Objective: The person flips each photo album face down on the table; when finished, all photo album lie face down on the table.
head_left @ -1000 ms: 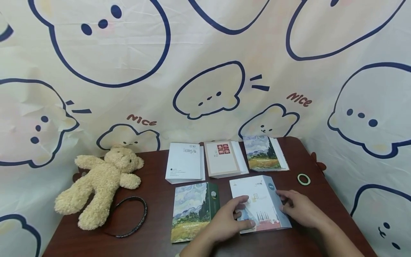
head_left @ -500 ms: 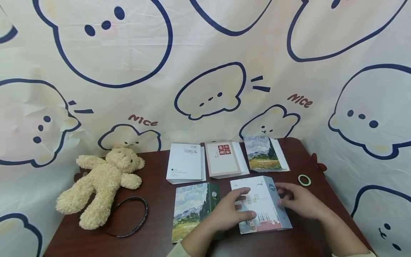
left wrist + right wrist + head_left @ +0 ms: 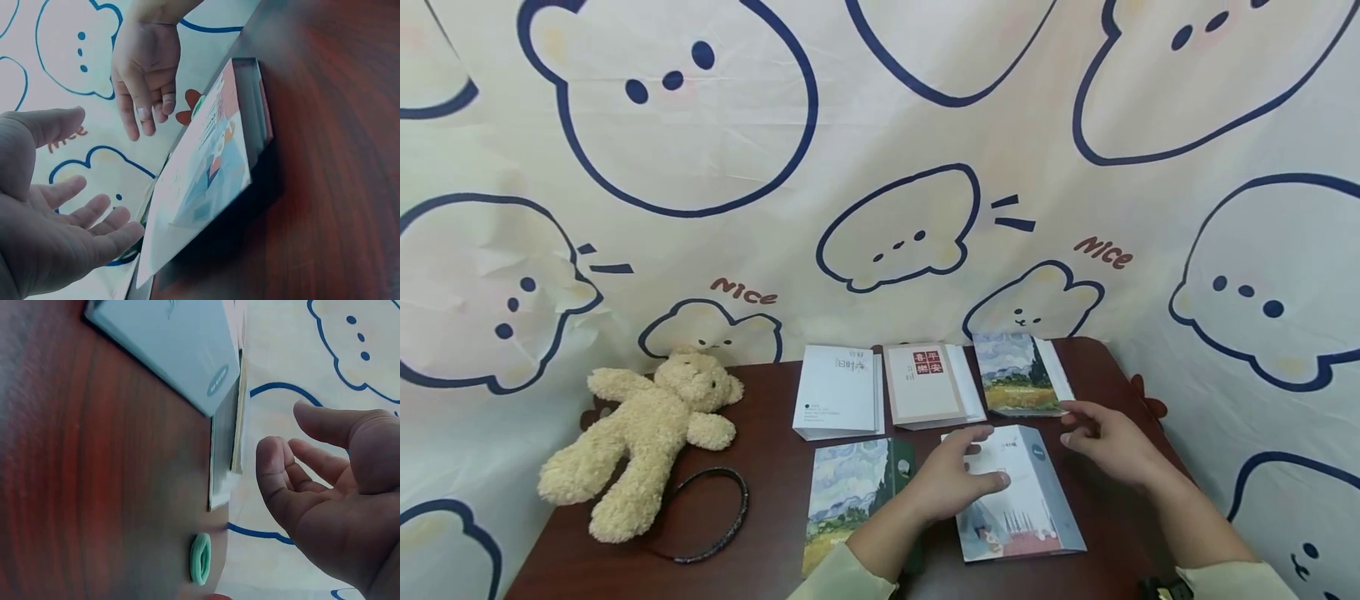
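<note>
I am facing a creased, pale wall covering (image 3: 880,137), where navy-outlined cartoon animals (image 3: 898,227) are spreading across it and reddish-brown "Nice" lettering (image 3: 1103,252) is showing twice. Below, a dark reddish-brown, wood-grained surface (image 3: 775,504) is stretching before me, while soft light is falling across both.

Five rectangular card-covered books (image 3: 1015,533) on one reddish-brown wooden table (image 3: 587,567)
Of the five, two are landscape-painted books (image 3: 1013,375), one is a white book with black lettering (image 3: 833,387), one a beige book with red squares (image 3: 921,392), one a white illustrated book with a blue-grey spine (image 3: 1018,525). Besides them: one cream curly plush bear (image 3: 651,425), one thin black hoop (image 3: 744,508), one pale green ring (image 3: 195,559), one bare left hand (image 3: 951,479), one bare right hand (image 3: 1108,442), two pale green sleeves (image 3: 846,575) and one white backdrop cloth with blue outlines (image 3: 880,133).
</note>
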Action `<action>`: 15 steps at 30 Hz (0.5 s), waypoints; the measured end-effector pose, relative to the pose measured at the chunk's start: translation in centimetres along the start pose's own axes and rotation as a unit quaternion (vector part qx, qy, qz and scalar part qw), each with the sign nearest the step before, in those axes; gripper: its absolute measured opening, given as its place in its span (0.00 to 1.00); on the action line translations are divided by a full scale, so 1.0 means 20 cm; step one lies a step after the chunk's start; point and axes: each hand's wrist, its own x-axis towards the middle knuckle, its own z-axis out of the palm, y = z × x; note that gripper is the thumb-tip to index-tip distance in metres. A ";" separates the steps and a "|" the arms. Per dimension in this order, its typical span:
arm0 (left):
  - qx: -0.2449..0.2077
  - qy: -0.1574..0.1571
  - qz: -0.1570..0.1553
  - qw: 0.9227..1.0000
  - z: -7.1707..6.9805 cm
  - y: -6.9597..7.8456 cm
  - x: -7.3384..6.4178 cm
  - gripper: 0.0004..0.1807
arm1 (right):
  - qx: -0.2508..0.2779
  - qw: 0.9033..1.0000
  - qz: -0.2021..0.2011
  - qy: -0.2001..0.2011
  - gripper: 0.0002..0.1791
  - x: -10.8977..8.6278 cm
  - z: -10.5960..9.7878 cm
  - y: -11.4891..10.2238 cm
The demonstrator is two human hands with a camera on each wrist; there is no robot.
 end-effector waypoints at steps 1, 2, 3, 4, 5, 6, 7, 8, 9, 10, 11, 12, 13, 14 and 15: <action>-0.001 0.005 -0.002 1.000 0.00 0.00 0.01 0.36 | 0.002 1.000 0.002 0.004 0.35 0.01 0.00 0.01; -0.003 0.010 -0.004 1.000 0.01 -0.01 0.02 0.36 | 0.002 1.000 0.004 0.007 0.36 0.02 -0.01 0.01; -0.007 0.015 -0.007 1.000 0.01 -0.02 0.03 0.36 | 0.003 1.000 0.006 0.009 0.37 0.02 -0.01 0.02; -0.012 0.022 -0.008 1.000 0.01 -0.02 0.04 0.36 | 0.005 1.000 0.008 0.010 0.38 0.03 -0.01 0.02; -0.015 0.028 -0.011 0.999 0.02 -0.03 0.05 0.37 | 0.007 1.000 0.011 0.010 0.38 0.04 -0.02 0.03; -0.018 0.035 -0.013 0.999 0.02 -0.03 0.06 0.37 | 0.006 1.000 0.013 0.011 0.39 0.05 -0.02 0.03; -0.020 0.041 -0.018 0.999 0.02 -0.03 0.08 0.37 | 0.005 1.000 0.014 0.013 0.39 0.06 -0.02 0.03; -0.025 0.046 -0.019 0.998 0.03 -0.04 0.09 0.37 | 0.005 1.000 0.015 0.014 0.39 0.08 -0.02 0.03; -0.029 0.050 -0.021 0.998 0.03 -0.04 0.10 0.37 | 0.006 1.000 0.015 0.014 0.38 0.09 -0.02 0.03; -0.031 0.055 -0.021 0.998 0.03 -0.03 0.11 0.37 | 0.004 1.000 0.015 0.014 0.38 0.10 -0.02 0.03; -0.034 0.059 -0.024 0.997 0.03 -0.03 0.12 0.37 | 0.003 1.000 0.013 0.014 0.37 0.11 -0.02 0.03; -0.038 0.064 -0.025 0.997 0.04 -0.03 0.13 0.37 | 0.002 1.000 0.012 0.015 0.37 0.12 -0.02 0.03; -0.044 0.068 -0.027 0.996 0.04 -0.03 0.14 0.37 | 0.003 1.000 0.011 0.017 0.36 0.14 -0.02 0.03; -0.049 0.071 -0.026 0.996 0.04 -0.02 0.15 0.37 | 0.004 1.000 0.011 0.019 0.35 0.15 -0.02 0.03; -0.051 0.075 -0.027 0.996 0.05 -0.02 0.16 0.37 | 0.003 1.000 0.012 0.022 0.35 0.16 -0.03 0.04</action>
